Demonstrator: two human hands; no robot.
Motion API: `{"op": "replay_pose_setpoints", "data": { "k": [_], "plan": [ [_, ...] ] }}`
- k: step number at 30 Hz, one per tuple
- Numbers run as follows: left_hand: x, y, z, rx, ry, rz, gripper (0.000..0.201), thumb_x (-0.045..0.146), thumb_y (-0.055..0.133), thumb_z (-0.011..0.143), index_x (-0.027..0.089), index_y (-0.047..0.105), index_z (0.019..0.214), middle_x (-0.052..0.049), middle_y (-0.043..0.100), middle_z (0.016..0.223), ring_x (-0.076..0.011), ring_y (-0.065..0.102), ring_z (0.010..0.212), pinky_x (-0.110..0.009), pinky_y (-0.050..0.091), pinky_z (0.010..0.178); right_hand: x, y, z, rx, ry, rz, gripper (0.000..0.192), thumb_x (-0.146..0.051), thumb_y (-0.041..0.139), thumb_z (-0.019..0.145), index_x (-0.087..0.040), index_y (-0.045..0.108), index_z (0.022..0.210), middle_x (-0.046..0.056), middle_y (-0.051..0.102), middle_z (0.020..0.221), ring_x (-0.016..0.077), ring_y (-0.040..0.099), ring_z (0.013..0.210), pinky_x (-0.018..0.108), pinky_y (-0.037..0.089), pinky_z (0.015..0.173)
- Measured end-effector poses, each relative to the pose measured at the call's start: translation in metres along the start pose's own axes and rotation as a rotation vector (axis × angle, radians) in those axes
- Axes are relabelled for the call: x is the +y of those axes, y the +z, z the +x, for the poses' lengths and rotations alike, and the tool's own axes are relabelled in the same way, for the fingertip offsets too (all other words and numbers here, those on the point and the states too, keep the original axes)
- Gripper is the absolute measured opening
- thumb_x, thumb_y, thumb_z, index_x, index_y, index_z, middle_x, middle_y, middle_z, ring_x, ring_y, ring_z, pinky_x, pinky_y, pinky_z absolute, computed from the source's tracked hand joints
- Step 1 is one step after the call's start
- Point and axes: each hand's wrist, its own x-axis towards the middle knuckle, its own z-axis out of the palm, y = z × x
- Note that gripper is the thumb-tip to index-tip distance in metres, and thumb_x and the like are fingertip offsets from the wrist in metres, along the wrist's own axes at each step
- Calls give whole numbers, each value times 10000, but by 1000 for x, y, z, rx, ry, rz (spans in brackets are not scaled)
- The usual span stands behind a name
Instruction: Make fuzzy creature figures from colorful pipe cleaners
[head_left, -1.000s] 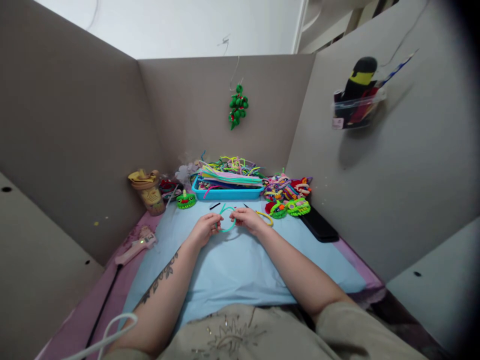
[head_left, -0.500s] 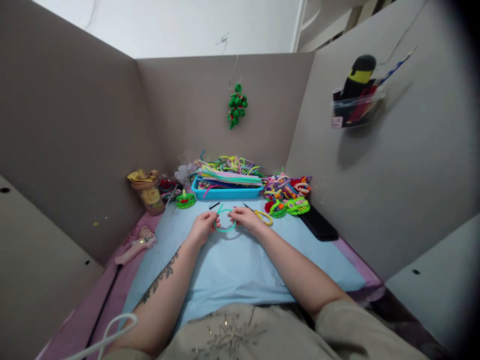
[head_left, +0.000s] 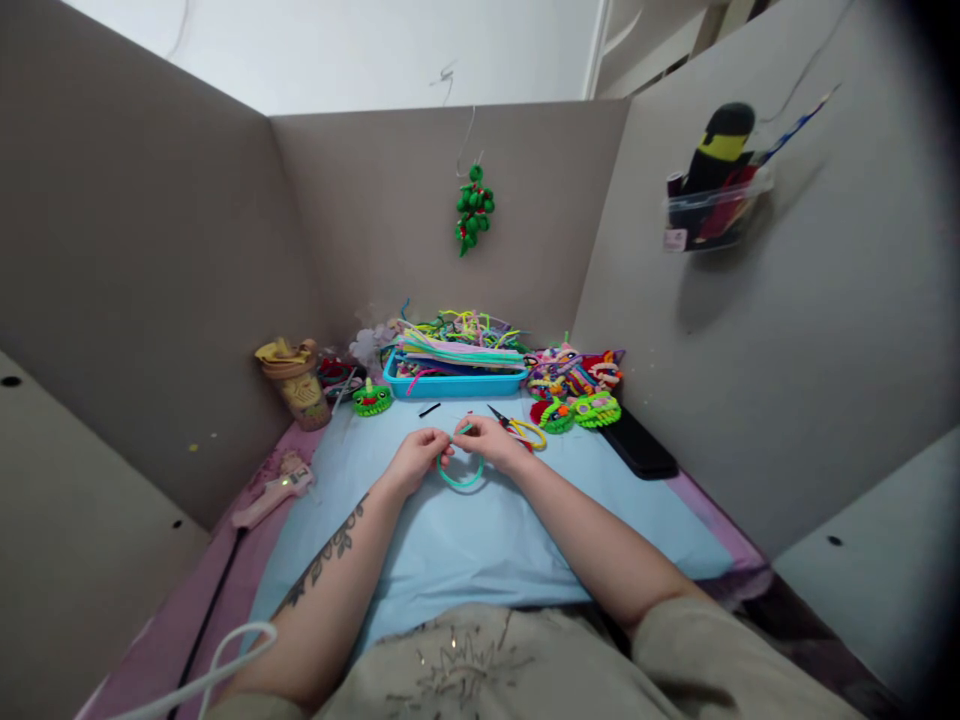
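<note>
Both of my hands pinch one teal pipe cleaner bent into a loop that hangs toward me. My left hand grips its left end and my right hand its right end, the fingertips almost touching over the light blue mat. Yellow-handled scissors lie just right of my right hand. A short black piece lies on the mat beyond my left hand.
A blue tray piled with coloured pipe cleaners stands at the back. Finished fuzzy figures sit to its right, a green one and a lidded cup to its left. A pink glue gun lies left, a black phone right.
My hands have drawn closer together and slightly toward me. The teal loop has swung from pointing away to hanging below my fingers.
</note>
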Motion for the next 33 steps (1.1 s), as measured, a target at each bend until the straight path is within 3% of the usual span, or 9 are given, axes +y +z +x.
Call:
{"op": "replay_pose_setpoints", "data": {
  "k": [6, 16, 22, 28, 33],
  "plan": [
    [-1, -2, 1, -13, -9, 9, 353, 448, 723, 621, 137, 587, 717, -9, 606, 658, -84, 532, 536, -191, 346, 484, 6, -1, 4, 59, -18, -29, 184, -327, 645, 677, -166, 571, 727, -31, 553, 583, 97, 486, 517, 226, 379, 514],
    [7, 1, -4, 31, -11, 12, 288, 385, 717, 611, 141, 612, 722, 11, 574, 639, -80, 500, 519, -189, 298, 467, 3, -3, 2, 3, 25, 164, 186, -322, 662, 647, -163, 588, 711, -35, 524, 559, 94, 470, 506, 234, 369, 522],
    [7, 2, -4, 31, 6, 45, 297, 426, 679, 642, 145, 601, 701, 26, 548, 589, -72, 458, 464, -204, 291, 453, 2, -5, 2, 17, -21, 78, 190, -344, 654, 667, -164, 593, 669, -38, 509, 525, 96, 439, 514, 228, 325, 524],
    [0, 1, -1, 0, 79, 144, 158, 302, 595, 653, 145, 602, 644, 53, 465, 476, -68, 371, 422, -207, 288, 442, 1, -1, 2, 51, -52, 7, 167, -316, 660, 644, -160, 601, 645, -43, 494, 539, 91, 404, 522, 229, 303, 527],
    [0, 0, 1, 33, 66, 142, 127, 273, 567, 637, 148, 581, 619, 54, 451, 469, -68, 350, 413, -207, 259, 421, -3, 2, -1, 90, -142, -125, 155, -311, 648, 673, -163, 621, 638, -15, 546, 603, 113, 460, 581, 244, 343, 571]
  ]
}}
